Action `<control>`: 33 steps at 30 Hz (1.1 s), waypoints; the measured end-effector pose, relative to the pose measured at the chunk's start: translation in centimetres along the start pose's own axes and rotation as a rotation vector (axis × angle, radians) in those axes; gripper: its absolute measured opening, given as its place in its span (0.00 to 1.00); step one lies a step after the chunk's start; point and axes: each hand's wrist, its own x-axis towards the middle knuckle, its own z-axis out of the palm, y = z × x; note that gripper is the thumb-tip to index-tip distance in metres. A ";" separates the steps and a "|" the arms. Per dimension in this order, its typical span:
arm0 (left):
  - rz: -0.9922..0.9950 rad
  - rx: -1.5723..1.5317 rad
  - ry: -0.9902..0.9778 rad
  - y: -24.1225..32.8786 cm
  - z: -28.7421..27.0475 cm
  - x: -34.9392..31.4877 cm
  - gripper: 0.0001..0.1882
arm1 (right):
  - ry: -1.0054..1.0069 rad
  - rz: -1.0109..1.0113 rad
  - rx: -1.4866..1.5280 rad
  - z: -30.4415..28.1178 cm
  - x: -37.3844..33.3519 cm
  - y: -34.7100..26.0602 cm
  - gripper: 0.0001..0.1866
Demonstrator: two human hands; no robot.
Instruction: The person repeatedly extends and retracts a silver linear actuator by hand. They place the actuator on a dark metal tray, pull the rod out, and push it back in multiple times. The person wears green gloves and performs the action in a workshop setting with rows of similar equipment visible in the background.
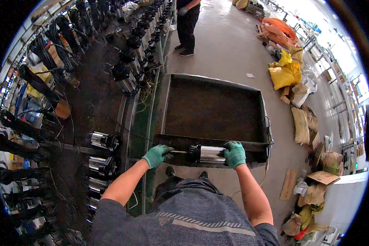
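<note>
A silver cylindrical motor (211,153) with a black end lies sideways in front of me, over the near strip of a dark metal cart (213,79). My right hand (235,154), in a green glove, is closed over the cylinder's right end. From the black end a thin metal rod (179,152) sticks out to the left. The green-gloved left hand (156,156) is closed at the rod's outer end; its fingertips are partly hidden. Whether the rod is the motor's own shaft or a separate piece, I cannot tell.
Several similar motors (99,164) lie on the dark bench to my left, and others (125,78) stand in rows farther back. Coiled black cables (41,53) line the far left. Yellow sacks (283,76) and cardboard lie along the right. Another person (187,24) stands beyond the cart.
</note>
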 end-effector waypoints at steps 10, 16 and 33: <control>-0.362 -0.403 0.260 -1.9 3.6 1.1 0.22 | -0.008 -0.008 -0.010 1.2 0.3 1.3 0.10; -0.023 -0.090 0.287 -1.9 3.0 0.4 0.17 | -0.019 0.001 0.017 0.5 0.3 0.9 0.09; -0.691 -0.325 0.639 -6.5 -0.8 0.6 0.16 | -0.011 -0.049 -0.020 0.6 0.4 0.9 0.10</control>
